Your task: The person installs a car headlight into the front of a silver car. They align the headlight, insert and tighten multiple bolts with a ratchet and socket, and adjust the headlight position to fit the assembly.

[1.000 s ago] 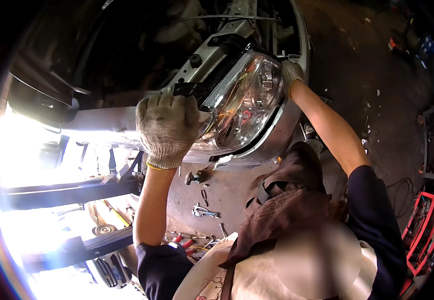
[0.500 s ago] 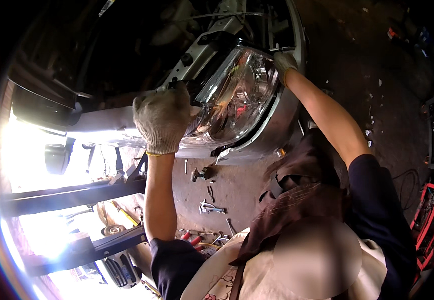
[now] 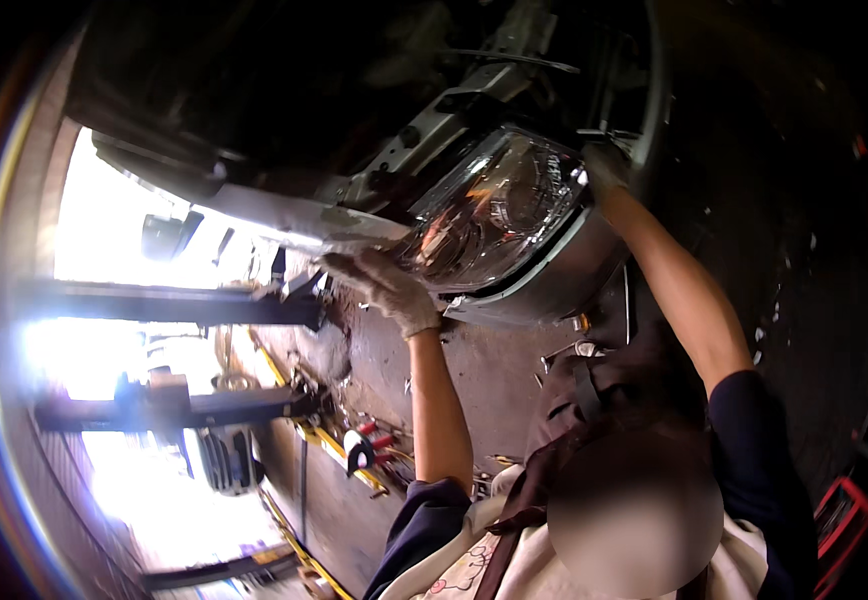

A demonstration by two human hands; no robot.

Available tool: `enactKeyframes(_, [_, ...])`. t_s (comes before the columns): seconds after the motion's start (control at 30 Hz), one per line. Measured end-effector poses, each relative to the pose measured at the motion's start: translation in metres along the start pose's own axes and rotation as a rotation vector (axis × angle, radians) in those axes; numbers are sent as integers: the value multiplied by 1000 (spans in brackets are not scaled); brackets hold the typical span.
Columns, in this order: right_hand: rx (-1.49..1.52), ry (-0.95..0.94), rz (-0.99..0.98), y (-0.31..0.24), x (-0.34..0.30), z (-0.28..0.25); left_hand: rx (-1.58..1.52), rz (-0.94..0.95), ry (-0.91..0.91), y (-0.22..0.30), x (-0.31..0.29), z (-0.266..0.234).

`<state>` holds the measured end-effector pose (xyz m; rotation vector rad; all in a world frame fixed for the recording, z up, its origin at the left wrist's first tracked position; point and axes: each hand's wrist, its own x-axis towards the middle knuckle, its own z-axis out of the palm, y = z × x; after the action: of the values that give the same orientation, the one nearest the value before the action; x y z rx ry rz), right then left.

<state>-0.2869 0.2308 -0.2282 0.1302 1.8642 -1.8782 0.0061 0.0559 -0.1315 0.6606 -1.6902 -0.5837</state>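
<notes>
A clear headlight (image 3: 514, 205) with an orange part inside sits in the front corner of a car, above the grey bumper (image 3: 579, 285). My left hand (image 3: 389, 290), in a pale knitted glove, lies at the lower inner end of the headlight, by the edge of a light-coloured front panel (image 3: 354, 222). Its fingers are stretched out, and nothing shows in them. At the headlight's outer upper corner, beside the fender, is my gloved right hand (image 3: 606, 170). Shadow and the car body hide its fingertips, so its grip cannot be made out.
A metal crossbeam (image 3: 429, 125) runs behind the headlight in the dark engine bay. Dark lift arms (image 3: 184, 305) extend at the left against bright daylight. Red-handled tools (image 3: 372, 442) lie on the floor. A red rack (image 3: 842, 525) stands at the lower right.
My left hand has come off the headlight's inner upper side, moved down and right, and opened from a fist. My right hand stays at the outer corner. The view has shifted and turned.
</notes>
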Motion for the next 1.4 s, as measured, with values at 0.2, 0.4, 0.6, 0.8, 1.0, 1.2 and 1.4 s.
enactKeyframes(0.2, [1, -283, 1, 37, 2, -52, 214, -240, -93, 40, -76, -17])
enactKeyframes(0.4, [-131, -295, 19, 160, -10, -160, -29, -675, -100, 44, -203, -50])
enactKeyframes(0.6, [-679, -387, 709, 350, -118, -357, 141, -1112, 67, -37, -289, -111])
enactKeyframes(0.8, [-857, -175, 1012, 400, -305, -454, 52, -1453, 86, -87, -370, -186])
enactKeyframes(1.0, [-711, -68, 870, 418, -424, -346, 17, -1462, -311, -153, -339, -278])
enactKeyframes(1.2, [-723, -192, 663, 414, -521, -264, -230, -1588, -225, -170, -294, -325])
enactKeyframes(1.4, [-825, -192, 612, 386, -547, -252, -330, -1729, -184, -183, -307, -384])
